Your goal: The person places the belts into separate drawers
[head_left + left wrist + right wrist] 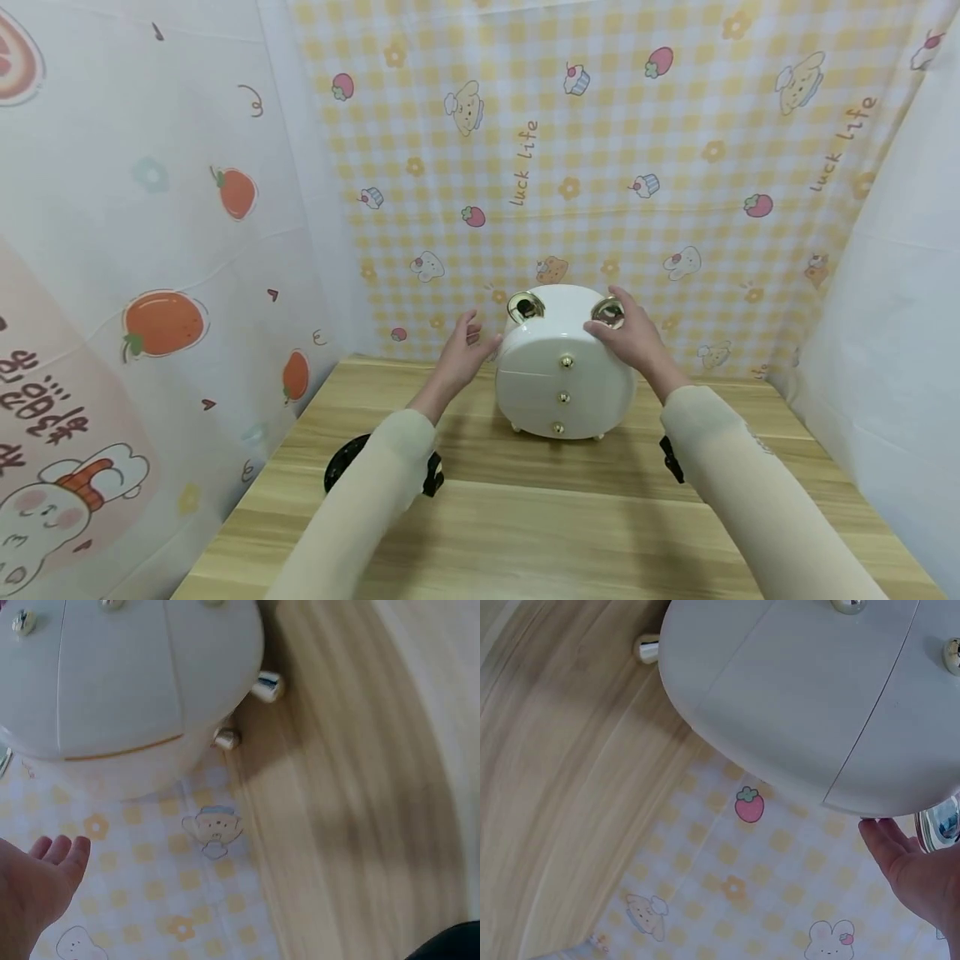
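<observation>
Standing near the back edge of the table (585, 521), the box (532, 402) looks stiff, lightish and slippery, best held low by its sides, while the left grip (462, 350) is loose and empty beside it and the right grip (636, 337) brackets an ear (608, 313), whether pinching is unclear.

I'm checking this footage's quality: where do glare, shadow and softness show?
Head view: bright glints on the gold knobs, soft dark shadows on the table; left wrist view: fine detail looks soft, the cabinet dull grey; right wrist view: cabinet front also greyish.
</observation>
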`<control>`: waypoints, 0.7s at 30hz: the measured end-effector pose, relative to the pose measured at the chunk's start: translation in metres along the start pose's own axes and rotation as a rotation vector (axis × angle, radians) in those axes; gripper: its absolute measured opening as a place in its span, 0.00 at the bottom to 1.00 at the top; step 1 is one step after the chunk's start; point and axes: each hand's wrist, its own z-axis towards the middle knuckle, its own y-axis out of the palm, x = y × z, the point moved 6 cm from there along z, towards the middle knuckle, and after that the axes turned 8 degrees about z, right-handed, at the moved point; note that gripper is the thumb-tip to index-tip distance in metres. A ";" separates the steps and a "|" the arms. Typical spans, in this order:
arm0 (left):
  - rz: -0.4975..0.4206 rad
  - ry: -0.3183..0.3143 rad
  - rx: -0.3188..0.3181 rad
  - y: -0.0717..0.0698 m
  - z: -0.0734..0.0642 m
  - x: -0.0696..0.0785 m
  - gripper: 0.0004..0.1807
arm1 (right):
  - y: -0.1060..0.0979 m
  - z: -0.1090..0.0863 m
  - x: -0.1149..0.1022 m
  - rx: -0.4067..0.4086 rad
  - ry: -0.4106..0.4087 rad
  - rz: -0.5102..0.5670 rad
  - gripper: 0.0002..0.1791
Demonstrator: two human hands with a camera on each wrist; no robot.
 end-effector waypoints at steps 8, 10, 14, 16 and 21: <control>-0.109 -0.010 0.045 0.009 -0.037 -0.009 0.41 | -0.004 0.000 -0.002 -0.062 -0.006 -0.011 0.44; -0.126 -0.016 0.057 0.013 -0.045 -0.010 0.39 | -0.005 -0.001 -0.003 -0.077 0.001 -0.004 0.44; -0.150 -0.018 0.074 0.028 -0.058 -0.014 0.37 | -0.006 -0.002 -0.001 -0.095 0.019 0.014 0.44; -0.182 -0.034 0.078 0.038 -0.064 -0.016 0.36 | -0.005 -0.002 0.001 -0.098 0.024 0.022 0.44; -0.258 -0.070 0.098 0.065 -0.078 -0.021 0.33 | -0.005 -0.001 0.006 -0.089 0.019 0.035 0.44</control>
